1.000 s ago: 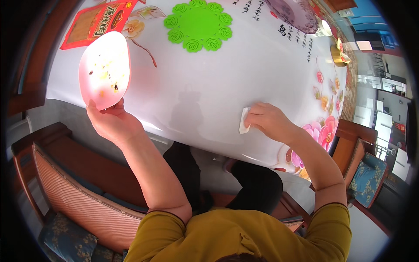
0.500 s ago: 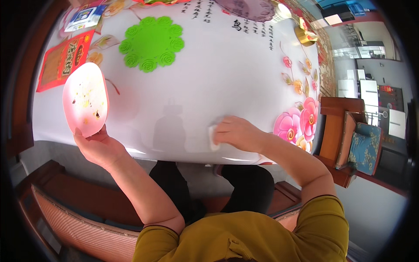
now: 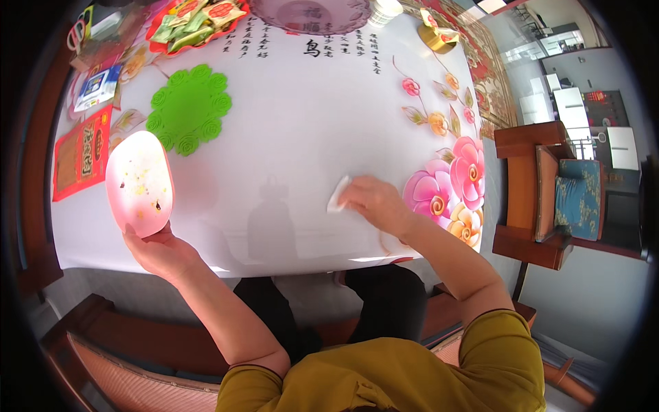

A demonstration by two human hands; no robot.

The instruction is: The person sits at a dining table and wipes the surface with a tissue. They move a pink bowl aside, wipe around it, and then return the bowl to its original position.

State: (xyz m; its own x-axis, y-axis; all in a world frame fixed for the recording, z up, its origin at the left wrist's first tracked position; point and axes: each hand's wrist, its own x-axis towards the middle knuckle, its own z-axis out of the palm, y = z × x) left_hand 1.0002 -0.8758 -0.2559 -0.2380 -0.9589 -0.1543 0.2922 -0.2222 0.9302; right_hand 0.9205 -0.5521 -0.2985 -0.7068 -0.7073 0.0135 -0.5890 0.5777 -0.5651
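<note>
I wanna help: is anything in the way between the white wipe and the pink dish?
Nothing visible stands between the white wipe in the right hand and the pink dish in the left hand; just white tabletop and a shadow.

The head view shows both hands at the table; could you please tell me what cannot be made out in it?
All in the head view:
Left hand: partly hidden behind the pink dish.
Specks in the dish: too small to identify.
White wad: partly covered by the right hand, too blurred to tell tissue from cloth.
Purple tray: cut off by the upper edge.
</note>
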